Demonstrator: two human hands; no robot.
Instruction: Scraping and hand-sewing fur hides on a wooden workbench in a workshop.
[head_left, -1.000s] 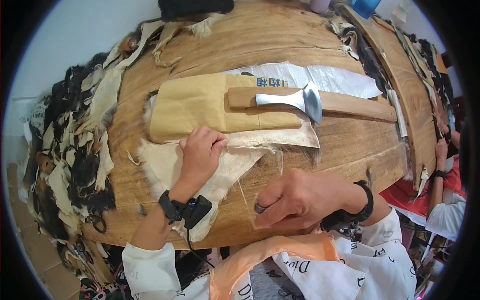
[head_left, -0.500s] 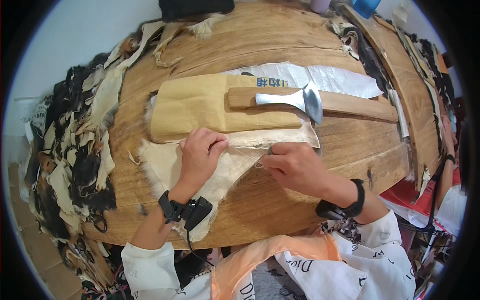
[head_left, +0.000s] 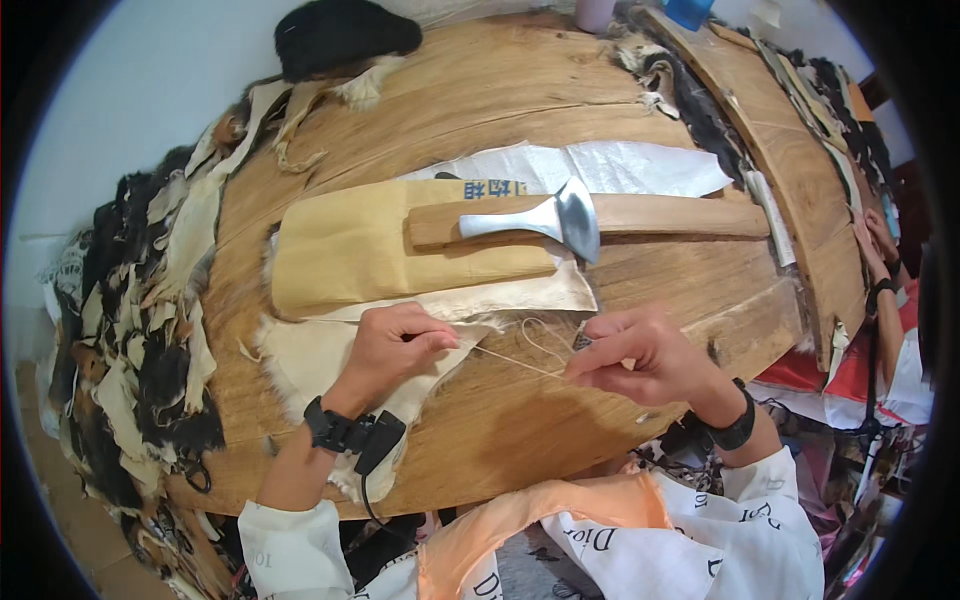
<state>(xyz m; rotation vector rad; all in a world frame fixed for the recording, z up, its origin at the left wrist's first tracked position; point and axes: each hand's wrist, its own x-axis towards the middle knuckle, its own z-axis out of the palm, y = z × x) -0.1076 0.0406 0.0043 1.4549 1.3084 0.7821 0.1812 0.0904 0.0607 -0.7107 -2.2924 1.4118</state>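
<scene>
The right hand [head_left: 640, 358] pinches a needle, its pale thread [head_left: 515, 358] running left to the left hand [head_left: 392, 345], which pinches a cream hide piece [head_left: 310, 360] at the table's near edge. Farther off lies a metal scraper [head_left: 545, 215]; bare wood [head_left: 700, 290] stretches right.

1. Your left hand [head_left: 395, 345] lies palm down, fingers curled, fingertips pinched together toward the right.
2. Your right hand [head_left: 640, 358] hovers opposite, thumb and forefinger pinched shut.
3. Both forearms enter from below, wrists banded in black.
</scene>
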